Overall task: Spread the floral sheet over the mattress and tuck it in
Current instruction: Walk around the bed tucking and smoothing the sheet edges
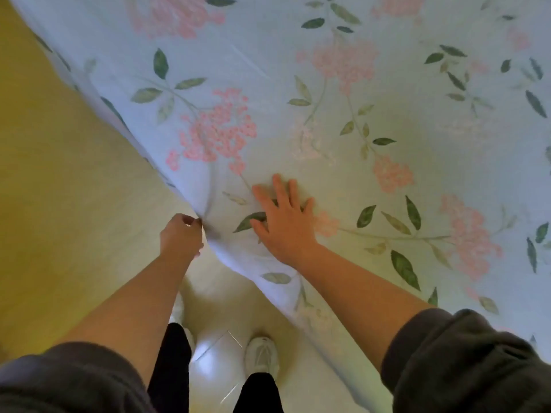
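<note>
Floral sheet (328, 99) covers the bed; left hand (181, 235) pinches its edge, right hand (283, 217) presses spread flat.

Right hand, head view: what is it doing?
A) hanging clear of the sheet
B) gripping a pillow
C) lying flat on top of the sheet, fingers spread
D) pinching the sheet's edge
C: the right hand lies flat with straight, spread fingers on top of the floral sheet; it is the left hand that pinches the sheet at its edge.
</note>
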